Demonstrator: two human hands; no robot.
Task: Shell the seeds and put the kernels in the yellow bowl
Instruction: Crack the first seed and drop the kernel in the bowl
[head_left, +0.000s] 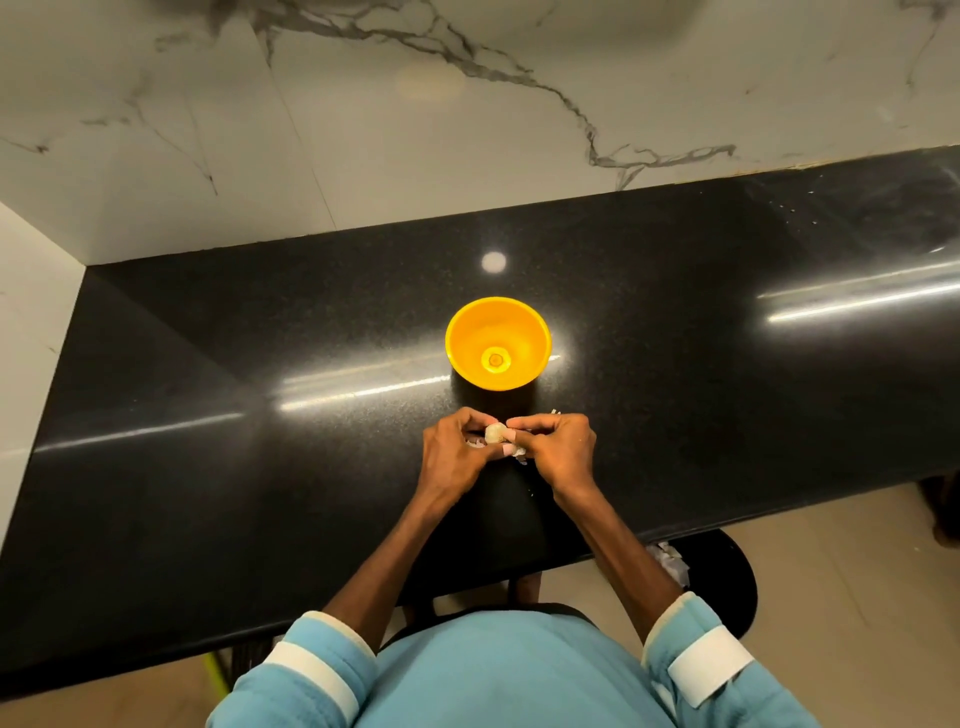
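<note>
Nothing I can see here can be read: no writing, label, brand, number or sign shows anywhere (the yellow bowl (467, 338) is plain-coloured inside, and the black counter (208, 364) and marble wall (363, 130) bear only glare and grey veining).

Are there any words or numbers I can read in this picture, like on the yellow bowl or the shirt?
None: no words, numbers, labels or signs show anywhere.
The yellow bowl is plain.
The black counter shows only light reflections.
The marble wall has only grey veins.
The blue shirt and the seed carry no print.
</note>
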